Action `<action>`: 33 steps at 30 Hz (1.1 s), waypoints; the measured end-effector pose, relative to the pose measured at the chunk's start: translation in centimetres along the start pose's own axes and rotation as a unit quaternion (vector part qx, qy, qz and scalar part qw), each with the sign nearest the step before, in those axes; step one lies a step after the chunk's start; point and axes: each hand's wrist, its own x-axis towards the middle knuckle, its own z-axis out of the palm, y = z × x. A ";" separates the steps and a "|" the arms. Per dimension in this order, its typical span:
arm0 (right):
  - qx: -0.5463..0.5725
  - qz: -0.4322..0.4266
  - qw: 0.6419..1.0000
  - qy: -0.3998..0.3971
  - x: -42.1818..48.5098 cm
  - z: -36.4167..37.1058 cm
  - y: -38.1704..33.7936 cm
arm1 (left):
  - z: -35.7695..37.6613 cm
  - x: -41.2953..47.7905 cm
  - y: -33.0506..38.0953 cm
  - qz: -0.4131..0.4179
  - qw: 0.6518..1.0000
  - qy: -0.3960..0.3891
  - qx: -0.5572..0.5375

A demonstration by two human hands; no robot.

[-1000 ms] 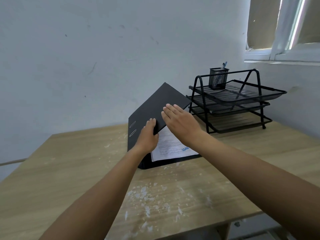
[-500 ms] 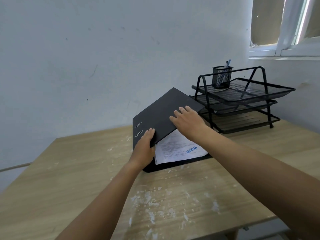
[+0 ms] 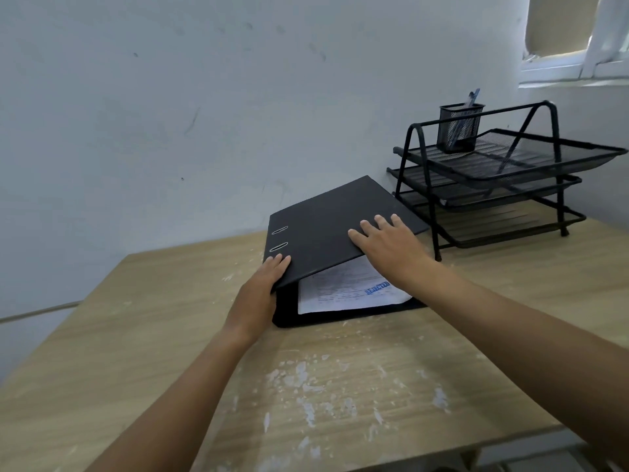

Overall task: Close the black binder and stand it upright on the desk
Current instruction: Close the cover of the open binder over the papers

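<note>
Two bare hands are on the black binder (image 3: pixel 335 229). The left hand (image 3: pixel 260 287) works as a grip on the cover's near corner, close to the spine: its fingers (image 3: pixel 279 262) lie on top of the cover and the rest of the hand sits by the edge, so it looks clamped on that corner, though the thumb is hidden. The right hand (image 3: pixel 388 247) is not clamped on anything. It lies flat on top of the cover with its fingers apart and straight.

The binder rests on the counter (image 3: pixel 340 386), toward the back, near the wall (image 3: pixel 204 114). It is not shut all the way. The cover slopes up from the spine side on the left and leaves a gap on the right. In that gap you can see white paper (image 3: pixel 343 291) with a blue stamp that says REJECTED. The bottom cover lies flat on the counter. Two long metal slots (image 3: pixel 279 238) show on the cover near the spine.

The counter is light wood with white flecks and scratches near the front edge. Just to the right of the binder stands a black wire tray rack (image 3: pixel 493 185) with three trays. A black mesh pen cup (image 3: pixel 461 127) sits on the top tray with a blue pen (image 3: pixel 473 97) sticking out. A window (image 3: pixel 578 32) is up in the right corner.
</note>
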 end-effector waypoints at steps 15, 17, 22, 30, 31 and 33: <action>0.075 0.027 0.996 -0.050 -3.3 3.3 -0.7 | 1.1 -0.6 -0.2 0.030 0.999 -0.003 0.032; 0.089 0.031 0.994 -0.055 -3.4 3.5 -0.8 | 0.9 -0.6 0.0 0.040 0.998 -0.004 0.042; 0.106 0.044 0.992 -0.059 -3.7 3.5 -1.0 | 0.8 -0.5 0.0 0.066 0.995 -0.011 0.077; 0.163 0.057 0.981 -0.090 -4.6 4.8 -1.8 | 1.3 -0.1 0.6 0.069 0.993 -0.022 0.097; 0.163 0.057 0.981 -0.091 -4.6 4.8 -1.8 | 1.3 -0.1 0.5 0.070 0.992 -0.024 0.099; 0.159 0.057 0.981 -0.093 -4.4 5.0 -1.7 | 1.4 -0.2 0.5 0.070 0.992 -0.023 0.105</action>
